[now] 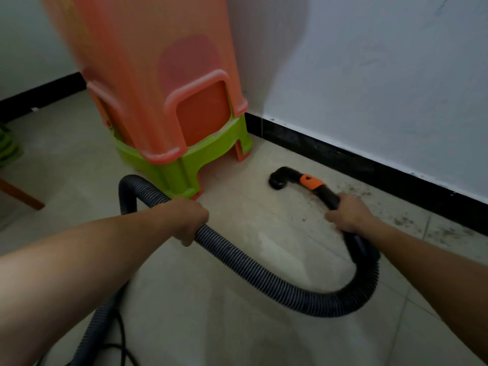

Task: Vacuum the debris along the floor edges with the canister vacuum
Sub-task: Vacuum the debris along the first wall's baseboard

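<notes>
Head view: your right hand (348, 215) grasps the stiff wand (326, 193) at 3 o'clock; left hand (191, 220) grasps the floppy, likely light hose (264, 273).

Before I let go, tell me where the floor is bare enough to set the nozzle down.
Bare tile lies inside the hose loop, between left hand and right hand, and left of the stacked stools. Crowded: debris along the right baseboard, hose and cable at lower left.

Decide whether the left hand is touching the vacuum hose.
Touching: the head view shows the left hand curled round the vacuum hose.
</notes>
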The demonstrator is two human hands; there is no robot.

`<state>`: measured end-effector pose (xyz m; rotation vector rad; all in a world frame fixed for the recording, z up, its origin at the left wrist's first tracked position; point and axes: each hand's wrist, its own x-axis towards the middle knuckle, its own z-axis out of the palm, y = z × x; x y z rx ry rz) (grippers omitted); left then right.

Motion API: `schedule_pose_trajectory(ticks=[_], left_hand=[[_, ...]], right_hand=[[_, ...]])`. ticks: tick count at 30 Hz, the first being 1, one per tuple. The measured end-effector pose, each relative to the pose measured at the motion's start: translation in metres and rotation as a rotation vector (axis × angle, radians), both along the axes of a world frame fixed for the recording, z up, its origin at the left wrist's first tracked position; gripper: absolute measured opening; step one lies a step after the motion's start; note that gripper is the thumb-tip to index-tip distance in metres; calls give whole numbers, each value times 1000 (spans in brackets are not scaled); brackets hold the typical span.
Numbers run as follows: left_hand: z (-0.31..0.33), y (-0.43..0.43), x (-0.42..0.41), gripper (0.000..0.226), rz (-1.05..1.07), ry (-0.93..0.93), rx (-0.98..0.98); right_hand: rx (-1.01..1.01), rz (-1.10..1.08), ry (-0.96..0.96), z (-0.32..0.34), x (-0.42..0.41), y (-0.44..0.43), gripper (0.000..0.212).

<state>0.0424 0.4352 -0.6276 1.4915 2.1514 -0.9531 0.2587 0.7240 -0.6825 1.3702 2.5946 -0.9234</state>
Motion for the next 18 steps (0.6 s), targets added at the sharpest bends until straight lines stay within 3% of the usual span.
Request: schedule_pose_trajectory(ticks=[6, 10, 15, 18], left_hand=[[1, 24, 7, 29, 11, -56, 118], [1, 43, 21, 30, -11, -91, 122], [6, 56, 30, 30, -37, -95, 118], [5, 59, 34, 30, -37, -118, 101]], right_hand=[[-9, -205, -3, 11, 37, 57, 27], [-154, -143, -38, 18, 46, 65, 14], [-103, -88, -42, 19, 57, 66, 19], [-213, 26, -75, 28, 58, 64, 16]])
